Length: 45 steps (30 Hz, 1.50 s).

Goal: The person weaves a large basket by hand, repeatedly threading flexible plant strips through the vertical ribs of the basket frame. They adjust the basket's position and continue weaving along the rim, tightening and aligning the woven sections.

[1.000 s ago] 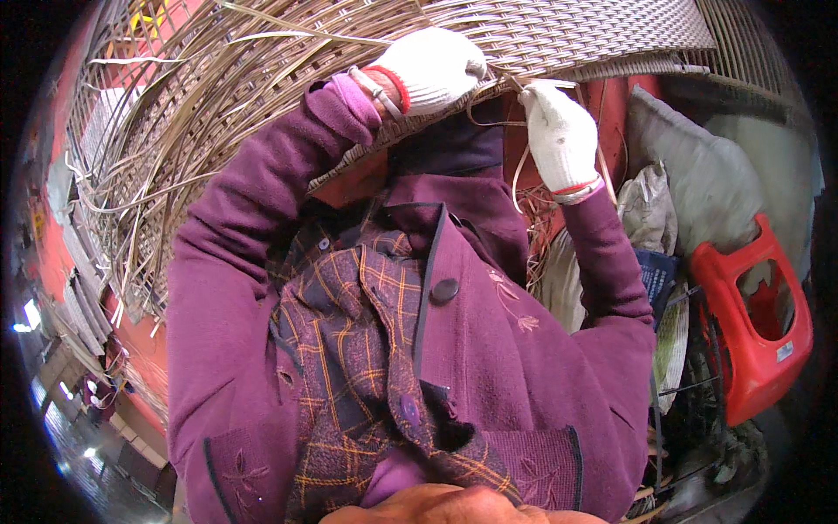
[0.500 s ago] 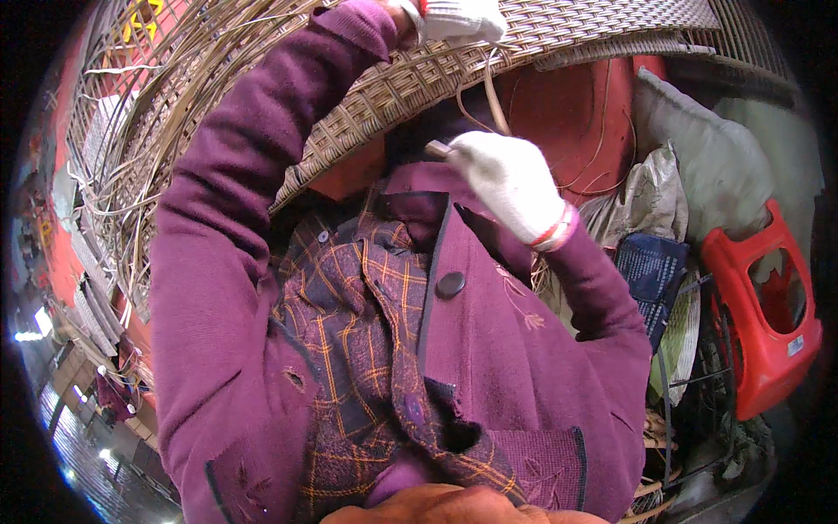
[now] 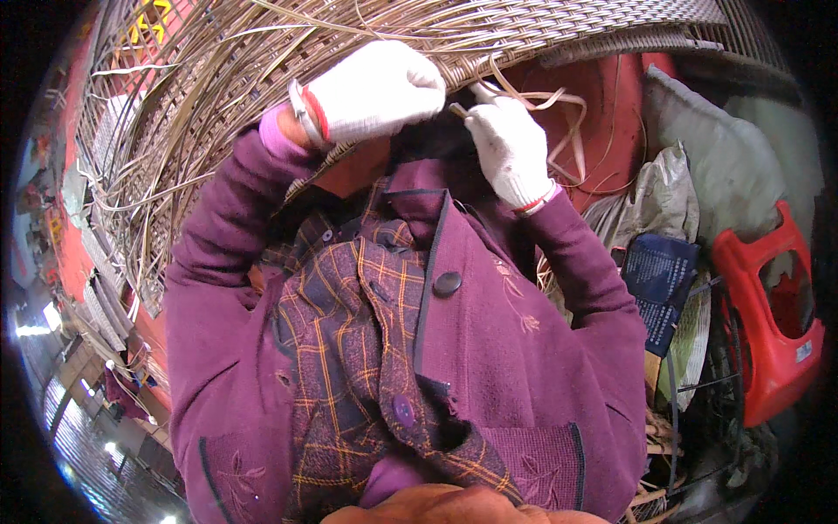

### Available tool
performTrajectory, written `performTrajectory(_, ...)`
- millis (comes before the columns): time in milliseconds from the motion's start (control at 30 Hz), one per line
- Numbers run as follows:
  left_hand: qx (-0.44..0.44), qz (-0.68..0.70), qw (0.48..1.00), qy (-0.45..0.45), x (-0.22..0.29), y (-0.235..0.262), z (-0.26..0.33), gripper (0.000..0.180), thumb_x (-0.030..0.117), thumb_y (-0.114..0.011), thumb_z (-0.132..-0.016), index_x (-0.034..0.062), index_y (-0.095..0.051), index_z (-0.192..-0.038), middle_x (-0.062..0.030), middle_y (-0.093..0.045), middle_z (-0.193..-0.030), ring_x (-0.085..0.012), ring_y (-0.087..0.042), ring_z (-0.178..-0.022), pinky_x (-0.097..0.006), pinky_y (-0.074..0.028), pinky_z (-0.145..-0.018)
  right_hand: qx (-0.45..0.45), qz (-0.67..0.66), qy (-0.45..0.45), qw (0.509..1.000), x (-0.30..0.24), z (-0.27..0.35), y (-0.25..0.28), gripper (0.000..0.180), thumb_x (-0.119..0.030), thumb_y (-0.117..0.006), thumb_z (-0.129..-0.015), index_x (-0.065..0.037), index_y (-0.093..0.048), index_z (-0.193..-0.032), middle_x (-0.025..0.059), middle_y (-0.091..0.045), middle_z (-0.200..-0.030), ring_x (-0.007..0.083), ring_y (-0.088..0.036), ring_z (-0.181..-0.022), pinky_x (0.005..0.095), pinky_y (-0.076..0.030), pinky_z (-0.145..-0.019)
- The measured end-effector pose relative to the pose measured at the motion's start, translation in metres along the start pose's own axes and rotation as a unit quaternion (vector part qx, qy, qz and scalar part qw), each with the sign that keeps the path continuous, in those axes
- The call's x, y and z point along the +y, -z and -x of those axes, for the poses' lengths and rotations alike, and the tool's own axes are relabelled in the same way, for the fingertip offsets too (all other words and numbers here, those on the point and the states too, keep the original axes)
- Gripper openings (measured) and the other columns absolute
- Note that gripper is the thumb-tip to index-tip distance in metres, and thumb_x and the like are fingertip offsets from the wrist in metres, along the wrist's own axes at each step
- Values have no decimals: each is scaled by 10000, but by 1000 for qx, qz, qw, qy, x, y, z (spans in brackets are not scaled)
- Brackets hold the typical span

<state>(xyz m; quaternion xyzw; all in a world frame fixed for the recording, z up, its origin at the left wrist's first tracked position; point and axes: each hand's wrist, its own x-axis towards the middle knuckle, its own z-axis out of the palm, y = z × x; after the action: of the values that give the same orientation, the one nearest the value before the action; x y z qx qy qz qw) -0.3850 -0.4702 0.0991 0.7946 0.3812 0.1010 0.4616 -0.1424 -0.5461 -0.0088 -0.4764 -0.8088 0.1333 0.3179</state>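
A curved panel of woven tan wicker (image 3: 559,33) arches across the top of the view. My left hand (image 3: 375,92), in a white knit glove, is curled closed against the panel's lower edge. What its fingers grip, if anything, is hidden. Just to the right, my gloved right hand (image 3: 511,144) is closed, with a short tan stub (image 3: 458,111) poking out of it toward the left hand. Whether that is a tool's end or a cut strip I cannot tell. A pale flat weaving strip (image 3: 572,131) comes off the edge by my right fingertips and loops down to the right.
Loose wicker strands (image 3: 175,148) fan out at the left. Beneath the panel is a red surface (image 3: 602,96). To the right are a pale sack (image 3: 724,157), a dark blue printed packet (image 3: 659,275) and a red plastic stool (image 3: 755,349).
My left hand has come down from the panel's top to its edge beside the right hand. My right hand has moved slightly up, and the hanging strip now loops to its right.
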Motion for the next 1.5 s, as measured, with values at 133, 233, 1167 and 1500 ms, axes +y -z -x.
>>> performTrajectory(133,88,-58,994,-6,-21,-34,21,264,206,-719,-1012,-21,-780,-1131,-150,-804,-1029,-224,-758,-948,-356,-597,-894,124,18,35,991,10,-19,23,136,10,-767,-923,-32,-737,-1048,202,-761,-1248,361,-744,-1113,421,-601,-962)
performTrajectory(233,157,-146,973,-86,-33,-38,18,328,212,-707,-1020,-14,-778,-1247,-192,-808,-1184,-280,-781,-1098,-366,-596,-997,171,0,31,985,20,-42,34,102,-64,-755,-964,-61,-733,-1063,142,-770,-1248,334,-733,-1061,397,-603,-920)
performTrajectory(1167,20,68,998,-2,-73,-6,-19,391,248,-776,-973,29,-726,-1293,-106,-764,-1148,-238,-738,-934,-340,-596,-833,-185,-146,-5,972,-22,-3,-10,245,-289,-666,-1051,-89,-711,-917,182,-690,-808,429,-701,-772,519,-537,-677)
performTrajectory(1500,86,-131,976,-149,-84,-3,-21,366,301,-770,-1000,59,-739,-1273,-169,-768,-1243,-353,-742,-1142,-419,-586,-988,7,-139,20,990,-12,-47,8,138,-72,-767,-991,-19,-777,-1118,172,-784,-1017,326,-775,-909,374,-606,-827)
